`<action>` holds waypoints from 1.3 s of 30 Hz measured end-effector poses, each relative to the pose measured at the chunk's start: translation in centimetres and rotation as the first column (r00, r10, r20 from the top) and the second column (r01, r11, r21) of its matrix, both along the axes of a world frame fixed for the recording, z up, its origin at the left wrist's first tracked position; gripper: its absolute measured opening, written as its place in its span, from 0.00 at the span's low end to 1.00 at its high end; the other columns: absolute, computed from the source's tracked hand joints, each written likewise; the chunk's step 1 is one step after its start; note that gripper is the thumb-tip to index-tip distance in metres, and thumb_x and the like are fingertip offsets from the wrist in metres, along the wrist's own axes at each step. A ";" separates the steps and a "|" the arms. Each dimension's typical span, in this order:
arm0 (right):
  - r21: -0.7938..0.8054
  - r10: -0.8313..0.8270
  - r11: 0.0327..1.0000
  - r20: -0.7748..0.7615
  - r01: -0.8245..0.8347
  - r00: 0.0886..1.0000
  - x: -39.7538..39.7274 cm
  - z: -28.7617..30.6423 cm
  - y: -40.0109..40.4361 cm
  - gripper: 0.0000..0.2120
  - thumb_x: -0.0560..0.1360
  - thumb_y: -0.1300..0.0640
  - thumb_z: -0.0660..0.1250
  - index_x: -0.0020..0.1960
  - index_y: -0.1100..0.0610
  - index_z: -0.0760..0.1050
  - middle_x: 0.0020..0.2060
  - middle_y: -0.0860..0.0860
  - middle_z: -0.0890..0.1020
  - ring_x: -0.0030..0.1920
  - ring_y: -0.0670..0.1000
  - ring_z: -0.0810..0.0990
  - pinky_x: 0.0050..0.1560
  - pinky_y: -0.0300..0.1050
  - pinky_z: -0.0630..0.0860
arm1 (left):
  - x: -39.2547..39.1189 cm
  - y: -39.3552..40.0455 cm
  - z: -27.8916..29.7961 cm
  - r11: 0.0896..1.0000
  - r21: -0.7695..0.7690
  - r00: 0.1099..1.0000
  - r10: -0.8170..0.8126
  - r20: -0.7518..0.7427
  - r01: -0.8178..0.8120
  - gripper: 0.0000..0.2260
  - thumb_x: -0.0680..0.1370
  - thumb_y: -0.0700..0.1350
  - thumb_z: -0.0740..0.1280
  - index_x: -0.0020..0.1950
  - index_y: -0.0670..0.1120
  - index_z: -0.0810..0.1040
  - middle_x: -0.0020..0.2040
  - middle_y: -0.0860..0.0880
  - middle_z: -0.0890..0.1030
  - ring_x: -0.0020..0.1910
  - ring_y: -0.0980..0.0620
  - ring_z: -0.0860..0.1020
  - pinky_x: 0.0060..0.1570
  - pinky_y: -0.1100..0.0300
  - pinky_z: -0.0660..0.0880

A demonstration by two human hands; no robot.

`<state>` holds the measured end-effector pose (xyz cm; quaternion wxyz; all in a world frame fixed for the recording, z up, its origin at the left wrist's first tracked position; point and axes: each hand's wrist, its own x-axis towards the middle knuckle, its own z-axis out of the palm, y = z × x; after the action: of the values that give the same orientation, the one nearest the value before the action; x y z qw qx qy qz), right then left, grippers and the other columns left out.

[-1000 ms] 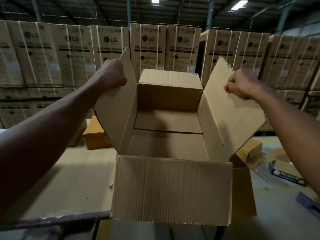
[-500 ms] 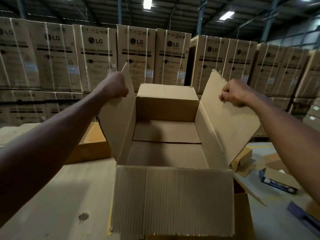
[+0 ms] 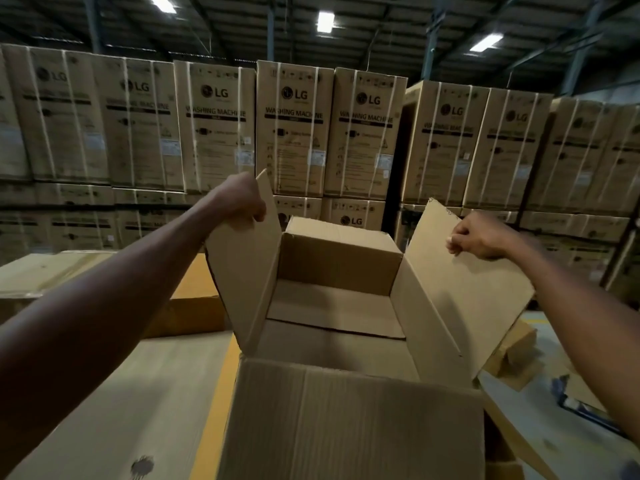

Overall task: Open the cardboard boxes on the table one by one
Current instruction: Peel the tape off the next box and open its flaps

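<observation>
A large brown cardboard box (image 3: 332, 313) stands open in front of me on the table (image 3: 138, 403), and its inside is empty. My left hand (image 3: 239, 199) grips the top edge of the upright left flap (image 3: 246, 268). My right hand (image 3: 479, 239) pinches the edge of the right flap (image 3: 464, 289), which leans outward. The near flap (image 3: 356, 424) hangs toward me and the far flap (image 3: 341, 233) stands up at the back.
A flat orange-brown box (image 3: 194, 306) lies on the table left of the open box. Loose cardboard pieces (image 3: 512, 355) and a blue object (image 3: 571, 403) lie on the floor at the right. Stacked washing machine cartons (image 3: 294, 129) wall off the back.
My view has tilted up and shifted. Both hands keep their hold on the side flaps, and the flaps stand about as before, spread apart.
</observation>
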<state>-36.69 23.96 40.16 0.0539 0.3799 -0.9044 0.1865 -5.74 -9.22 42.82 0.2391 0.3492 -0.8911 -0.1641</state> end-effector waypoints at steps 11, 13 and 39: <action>0.007 0.022 1.000 0.004 -0.022 1.000 -5.9 -1.2 0.3 0.11 0.82 0.56 0.69 0.43 0.55 0.87 0.38 0.48 0.87 0.41 0.44 0.84 0.37 0.39 0.72 | -4.5 0.2 -0.1 0.996 0.048 0.996 0.077 0.033 -0.078 0.10 0.73 0.42 0.77 0.50 0.40 0.82 0.44 0.43 0.83 0.40 0.48 0.83 0.31 0.58 0.76; 0.012 0.032 0.999 0.002 -0.032 0.999 -6.5 -2.6 0.2 0.11 0.82 0.57 0.69 0.43 0.57 0.87 0.38 0.49 0.87 0.40 0.44 0.84 0.37 0.39 0.73 | -5.3 0.3 -1.2 0.993 0.078 0.996 0.085 0.038 -0.088 0.12 0.72 0.42 0.78 0.52 0.40 0.82 0.45 0.43 0.83 0.42 0.47 0.83 0.33 0.56 0.78; 0.032 0.002 0.999 0.207 -0.008 0.978 -8.9 -19.8 -0.3 0.17 0.80 0.54 0.70 0.38 0.64 0.81 0.35 0.59 0.85 0.37 0.60 0.83 0.37 0.45 0.71 | -4.6 0.1 -23.0 0.956 0.295 0.996 -0.020 0.089 -0.007 0.09 0.81 0.50 0.70 0.45 0.48 0.84 0.43 0.47 0.84 0.41 0.50 0.83 0.39 0.57 0.80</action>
<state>-45.55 23.62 20.34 -0.0471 0.3615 -0.9071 0.2104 -10.34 -9.13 19.79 0.1430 0.3851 -0.8677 -0.2798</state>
